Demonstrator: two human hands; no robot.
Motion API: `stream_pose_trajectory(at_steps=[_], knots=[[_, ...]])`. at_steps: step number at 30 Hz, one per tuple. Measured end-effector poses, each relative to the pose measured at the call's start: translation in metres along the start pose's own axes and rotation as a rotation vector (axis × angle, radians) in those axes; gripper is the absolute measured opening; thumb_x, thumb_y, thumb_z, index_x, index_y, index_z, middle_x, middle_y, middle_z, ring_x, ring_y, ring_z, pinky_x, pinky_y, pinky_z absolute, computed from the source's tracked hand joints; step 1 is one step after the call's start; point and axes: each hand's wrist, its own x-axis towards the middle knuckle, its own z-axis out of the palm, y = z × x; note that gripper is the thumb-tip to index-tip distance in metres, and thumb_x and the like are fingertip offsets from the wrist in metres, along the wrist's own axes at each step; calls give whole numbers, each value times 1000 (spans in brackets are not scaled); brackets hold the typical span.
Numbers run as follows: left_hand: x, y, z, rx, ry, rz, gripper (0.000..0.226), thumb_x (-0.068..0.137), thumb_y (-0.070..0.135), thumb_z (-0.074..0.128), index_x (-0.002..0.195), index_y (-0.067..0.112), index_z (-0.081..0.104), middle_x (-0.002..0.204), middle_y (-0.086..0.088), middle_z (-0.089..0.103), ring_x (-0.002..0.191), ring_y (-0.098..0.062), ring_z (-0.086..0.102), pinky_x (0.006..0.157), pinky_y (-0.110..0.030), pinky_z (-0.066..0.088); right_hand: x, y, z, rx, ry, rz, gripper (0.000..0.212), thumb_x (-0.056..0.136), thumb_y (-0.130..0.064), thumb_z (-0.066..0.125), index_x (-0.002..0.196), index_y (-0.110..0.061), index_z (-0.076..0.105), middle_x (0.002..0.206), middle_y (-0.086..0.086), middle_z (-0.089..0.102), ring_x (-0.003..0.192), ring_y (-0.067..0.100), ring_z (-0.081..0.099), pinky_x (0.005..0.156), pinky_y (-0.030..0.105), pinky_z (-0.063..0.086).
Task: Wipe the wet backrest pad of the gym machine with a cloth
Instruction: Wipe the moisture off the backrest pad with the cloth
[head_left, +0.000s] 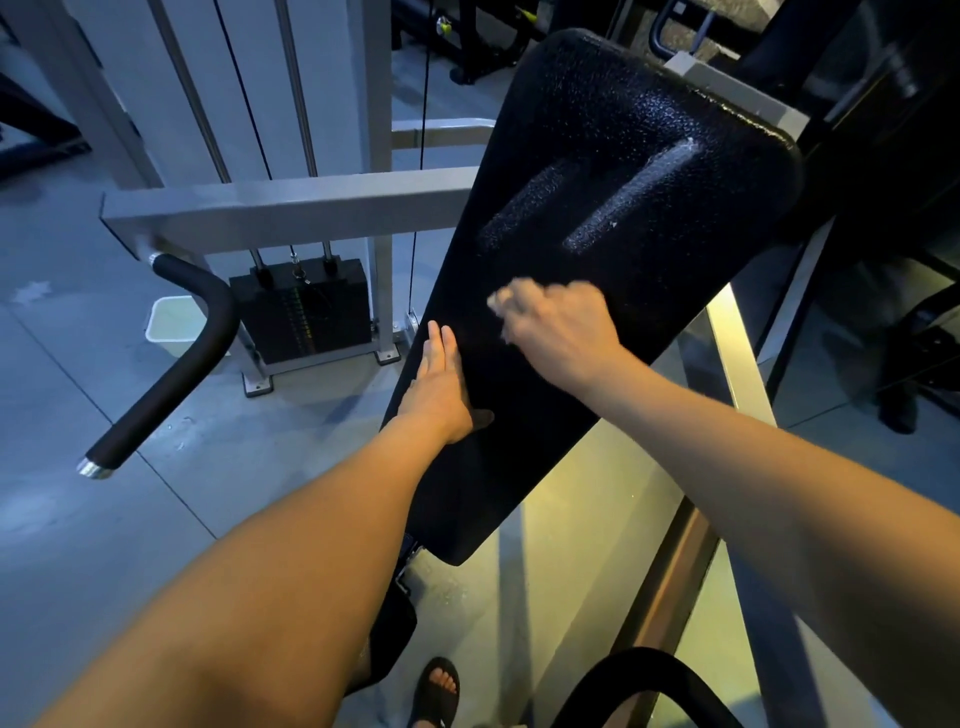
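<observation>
Head view: long black textured vinyl backrest pad (613, 171) runs diagonally through centre frame, droplets on its upper half. Left hand (439, 384) lies flat, fingers straight, on the pad's left edge. Right hand (558, 325), blurred, grips a small pale cloth (501, 301) against mid-pad.
</observation>
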Motion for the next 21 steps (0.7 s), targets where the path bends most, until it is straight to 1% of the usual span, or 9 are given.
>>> stream_pose_trajectory(at_steps=[2, 4, 6, 9, 12, 14, 17, 19, 21], knots=[[0, 3, 0, 6, -9, -31, 135, 82, 43, 79, 149, 17, -36, 153, 1, -47, 153, -24, -15, 125, -46, 15, 27, 11, -6, -29, 9, 83, 33, 99, -27, 37, 95, -20, 70, 81, -2, 65, 53, 19, 65, 52, 29, 25], [1, 3, 0, 15, -8, -38, 135, 82, 44, 79, 149, 17, -36, 153, 1, -47, 153, -23, -15, 125, -45, 15, 31, 6, -5, 0, -29, 119, 39, 100, -26, 33, 95, -19, 70, 81, -2, 64, 52, 18, 63, 50, 28, 25], [1, 0, -2, 10, -14, -10, 133, 82, 40, 80, 151, 17, -33, 155, 2, -45, 153, -20, -16, 125, -46, 14, 6, -8, 5, 20, -45, 44, 39, 103, -23, 34, 98, -22, 72, 83, -3, 64, 52, 17, 62, 49, 29, 22], [1, -6, -1, 45, -1, 6, 130, 83, 29, 81, 154, 15, -28, 157, 2, -41, 154, -21, -13, 125, -49, 16, -18, -5, 2, 33, -118, -95, 20, 101, -24, 54, 95, -23, 73, 79, -3, 63, 51, 18, 63, 50, 29, 21], [2, -2, -1, 23, -39, -10, 133, 82, 36, 80, 152, 18, -31, 154, 5, -46, 153, -19, -16, 125, -47, 14, 18, 9, -11, 33, -90, 35, 19, 100, -28, 61, 85, -20, 69, 73, -1, 62, 50, 21, 64, 51, 30, 24], [4, -3, -3, 23, -61, -26, 132, 83, 37, 79, 151, 20, -32, 152, 6, -47, 153, -18, -17, 125, -47, 14, 30, 3, -8, 18, -74, 135, 21, 102, -28, 61, 85, -18, 67, 74, 0, 61, 49, 21, 62, 49, 30, 24], [3, -7, -7, 34, -70, -7, 126, 85, 27, 76, 153, 21, -29, 155, 6, -43, 154, -20, -11, 125, -50, 10, -3, -26, 7, 77, -120, 111, 13, 101, -22, 61, 90, -17, 67, 79, 2, 61, 49, 20, 61, 47, 30, 24], [1, -7, -10, 88, -79, -24, 119, 86, 20, 70, 154, 22, -27, 157, 7, -41, 155, -21, -4, 124, -52, 8, -39, -37, 7, 107, -196, 74, 17, 100, -17, 56, 90, -18, 70, 77, 2, 59, 48, 20, 59, 47, 29, 21], [-1, -1, -14, 80, -105, -57, 115, 86, 17, 65, 155, 24, -27, 158, 10, -40, 155, -23, 4, 124, -53, 11, -73, -44, 6, 165, -277, 46, 7, 95, -20, 69, 90, -18, 73, 76, 1, 58, 47, 20, 58, 47, 29, 20]])
